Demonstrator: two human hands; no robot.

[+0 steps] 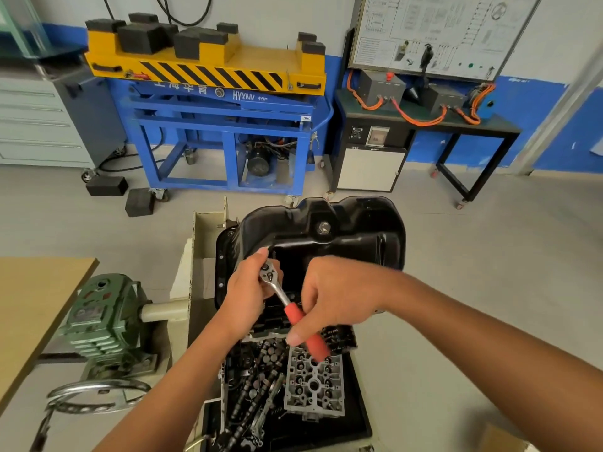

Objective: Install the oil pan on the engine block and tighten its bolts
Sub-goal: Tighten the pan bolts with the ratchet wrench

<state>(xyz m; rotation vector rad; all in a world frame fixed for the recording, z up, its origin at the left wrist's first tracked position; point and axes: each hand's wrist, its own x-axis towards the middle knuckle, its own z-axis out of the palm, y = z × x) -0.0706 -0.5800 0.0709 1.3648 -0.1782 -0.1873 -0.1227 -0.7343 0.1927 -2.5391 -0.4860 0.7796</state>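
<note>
Head camera, as I watch from the remote station: the black oil pan [326,243] sits sump-up at centre frame, its drain plug [323,227] facing the lens and its bolt-holed flange running down the left edge. What it rests on is largely hidden behind the hands. A ratchet wrench [277,288] lies across the pan's near edge, long axis diagonal: chrome head up and to the left, red handle pointing down and right, toward me. The left hand [248,295] is curled around the ratchet head; the right hand [336,298] grips the red handle, thumb along it.

Just below, a dark tray [359,419] holds a cylinder head [313,383] and camshafts [254,386]. A green gearbox [101,321] with a chrome handwheel [94,396] stands at left, beside a wooden tabletop [32,305]. Across the grey floor [489,256], a blue lift cart [215,125] with a yellow striped top stands by the wall, next to a black bench [424,125] strung with orange cables.
</note>
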